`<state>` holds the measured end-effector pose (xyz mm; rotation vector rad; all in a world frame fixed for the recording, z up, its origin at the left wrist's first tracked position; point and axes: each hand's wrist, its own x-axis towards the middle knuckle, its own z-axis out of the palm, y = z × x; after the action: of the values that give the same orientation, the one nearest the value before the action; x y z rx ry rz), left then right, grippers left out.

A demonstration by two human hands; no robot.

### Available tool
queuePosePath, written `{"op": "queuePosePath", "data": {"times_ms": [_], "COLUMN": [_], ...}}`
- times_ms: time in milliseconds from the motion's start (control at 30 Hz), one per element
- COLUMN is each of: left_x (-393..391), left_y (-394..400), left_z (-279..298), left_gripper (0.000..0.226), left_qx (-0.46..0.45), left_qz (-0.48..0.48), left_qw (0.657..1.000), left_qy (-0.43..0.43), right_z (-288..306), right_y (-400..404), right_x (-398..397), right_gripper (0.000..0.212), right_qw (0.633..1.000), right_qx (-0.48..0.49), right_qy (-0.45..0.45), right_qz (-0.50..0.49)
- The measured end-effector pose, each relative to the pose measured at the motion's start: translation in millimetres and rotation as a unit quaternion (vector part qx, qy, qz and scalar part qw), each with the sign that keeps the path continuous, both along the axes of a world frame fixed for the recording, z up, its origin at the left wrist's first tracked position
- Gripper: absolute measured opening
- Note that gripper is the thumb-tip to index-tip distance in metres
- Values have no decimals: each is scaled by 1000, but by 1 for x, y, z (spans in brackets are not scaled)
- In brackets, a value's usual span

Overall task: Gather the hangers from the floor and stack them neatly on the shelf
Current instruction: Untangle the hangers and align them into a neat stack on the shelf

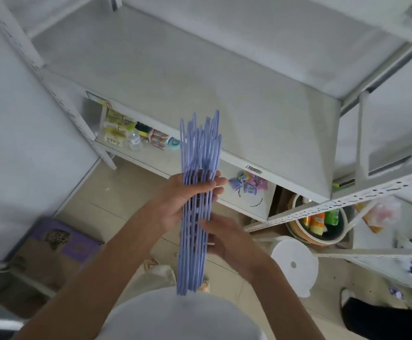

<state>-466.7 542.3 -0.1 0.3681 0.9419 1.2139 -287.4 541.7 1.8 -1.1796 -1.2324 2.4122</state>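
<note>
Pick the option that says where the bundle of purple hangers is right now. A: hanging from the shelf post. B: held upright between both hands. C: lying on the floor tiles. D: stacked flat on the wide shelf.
B: the purple hangers stand upright, gripped by the left hand and steadied by the right hand, in front of the shelf.

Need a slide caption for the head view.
Both hands squaring a bundle of purple hangers above the empty white shelf.

The hangers (196,192) look like smooth lilac plastic with a slight sheen. The shelf (200,77) is white painted metal, matt, with perforated uprights. The floor (116,192) is glossy beige tile. The bucket (295,263) is white plastic.
</note>
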Motion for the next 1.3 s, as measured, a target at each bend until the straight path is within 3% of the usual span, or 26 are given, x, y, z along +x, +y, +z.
{"op": "queuePosePath", "data": {"times_ms": [200,333,467,767,900,1000,1300], "left_x": [30,30,24,3,-16,-31,-28], "left_y": [17,30,54,204,301,355,420], "left_z": [19,25,30,37,33,20,-29], "left_gripper": [32,32,48,14,16,17,15], "left_qx": [3,-3,-1,21,11,8,21], "left_qz": [27,-56,-116,-85,-157,-179,-171], "left_qw": [999,998,993,996,986,982,982], "left_qy": [19,18,-14,30,49,54,74], "right_z": [-12,-10,-5,-15,-33,-54,-94], "right_y": [-53,-49,-23,103,184,239,306], "right_x": [23,39,56,45,21,8,0], "right_gripper": [28,23,30,35,37,33,34], "right_qw": [989,982,982,990,986,986,990], "right_qx": [-66,-57,-17,78,67,98,79], "right_qy": [127,165,174,120,152,125,106], "right_qz": [48,66,66,-3,-17,-45,-42]}}
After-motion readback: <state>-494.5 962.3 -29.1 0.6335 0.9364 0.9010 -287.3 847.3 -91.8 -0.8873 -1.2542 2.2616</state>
